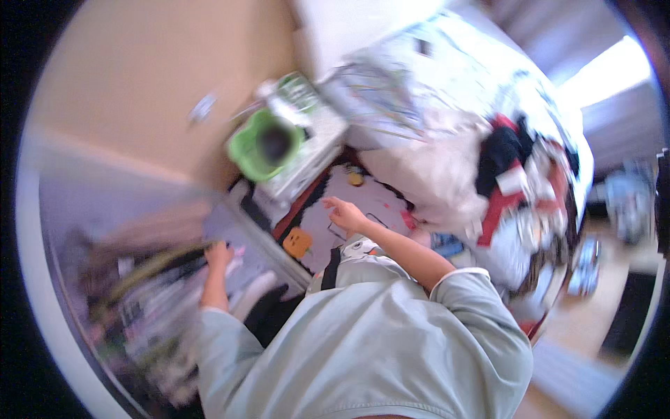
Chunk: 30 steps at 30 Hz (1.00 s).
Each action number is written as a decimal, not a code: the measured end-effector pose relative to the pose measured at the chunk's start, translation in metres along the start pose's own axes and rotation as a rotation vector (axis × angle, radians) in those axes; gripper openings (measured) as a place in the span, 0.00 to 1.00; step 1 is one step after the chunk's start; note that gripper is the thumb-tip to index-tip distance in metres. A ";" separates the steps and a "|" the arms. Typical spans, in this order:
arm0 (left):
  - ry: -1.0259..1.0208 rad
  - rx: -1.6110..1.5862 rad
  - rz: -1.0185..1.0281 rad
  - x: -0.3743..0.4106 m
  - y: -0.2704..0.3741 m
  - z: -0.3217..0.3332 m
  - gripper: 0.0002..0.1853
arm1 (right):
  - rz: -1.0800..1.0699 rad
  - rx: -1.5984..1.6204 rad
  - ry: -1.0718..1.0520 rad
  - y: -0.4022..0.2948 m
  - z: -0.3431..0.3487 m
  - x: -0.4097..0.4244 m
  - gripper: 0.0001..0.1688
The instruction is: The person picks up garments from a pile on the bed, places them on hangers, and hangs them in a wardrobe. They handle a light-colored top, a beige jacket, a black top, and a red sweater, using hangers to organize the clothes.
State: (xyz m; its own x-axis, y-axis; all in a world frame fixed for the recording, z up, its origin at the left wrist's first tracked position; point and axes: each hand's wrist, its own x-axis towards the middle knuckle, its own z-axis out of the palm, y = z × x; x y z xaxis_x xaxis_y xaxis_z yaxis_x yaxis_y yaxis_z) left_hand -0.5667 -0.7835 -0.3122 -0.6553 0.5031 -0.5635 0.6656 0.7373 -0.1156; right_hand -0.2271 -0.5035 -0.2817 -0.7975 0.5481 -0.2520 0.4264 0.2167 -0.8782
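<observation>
My left hand [219,254] is at the left, at the inner end of a dark and yellowish strip [152,267] beside a blurred row of what look like hanging clothes [162,314]. Blur hides whether its fingers grip anything. My right hand [343,213] is raised in front of my body, fingers loosely apart and holding nothing. Below it lies a light patterned mat [335,196] with a dark edge, bearing an orange face-like figure [297,242]. A green basin [251,144] with a dark inside stands on a white cabinet [327,136] beyond my hands.
A bed [471,68] with pale bedding fills the upper right. Red, black and white clothes [502,167] are heaped on its near side. A low track or sill [267,251] runs between the clothes area and the mat. A blue-and-white package [584,267] lies at the far right.
</observation>
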 end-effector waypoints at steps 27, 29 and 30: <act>-0.489 -0.235 0.922 0.047 0.719 0.006 0.17 | 1.257 1.115 0.966 0.468 -0.284 -0.298 0.37; -0.445 -0.266 0.865 0.075 0.755 0.014 0.17 | 1.321 1.112 0.870 0.494 -0.297 -0.298 0.37; -0.449 -0.328 0.804 0.097 0.765 0.028 0.18 | 1.328 1.179 0.830 0.510 -0.295 -0.297 0.44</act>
State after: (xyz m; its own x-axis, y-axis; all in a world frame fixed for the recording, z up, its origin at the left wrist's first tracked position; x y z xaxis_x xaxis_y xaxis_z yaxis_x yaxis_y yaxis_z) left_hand -0.1114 -0.1826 -0.4781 0.1934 0.7422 -0.6416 0.6771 0.3723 0.6348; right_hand 0.3538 -0.3172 -0.5349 0.2495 0.1399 -0.9582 -0.2431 -0.9488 -0.2018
